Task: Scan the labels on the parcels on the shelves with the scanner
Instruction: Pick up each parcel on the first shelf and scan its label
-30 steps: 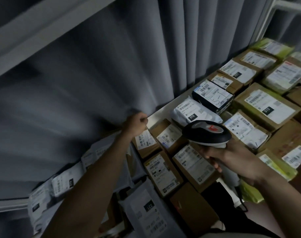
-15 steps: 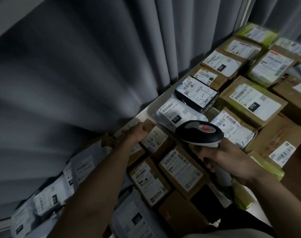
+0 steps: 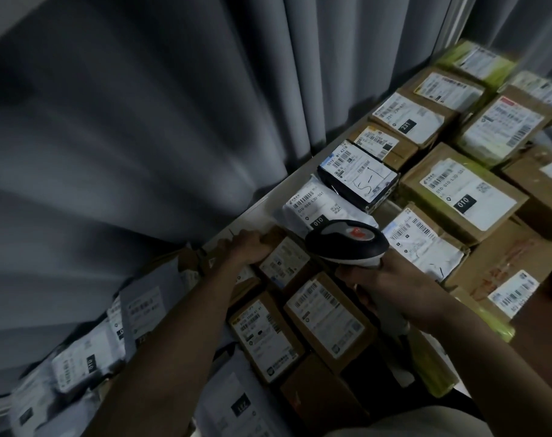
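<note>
We see grey mailer bags (image 3: 88,357) lying leftmost on the shelf (image 3: 258,205). Our left hand (image 3: 247,247) rests on a small cardboard parcel (image 3: 284,261), fingers curled over its far edge. Our right hand (image 3: 391,282) grips the scanner (image 3: 347,244), held above labelled boxes beside a white pouch (image 3: 312,206).
</note>
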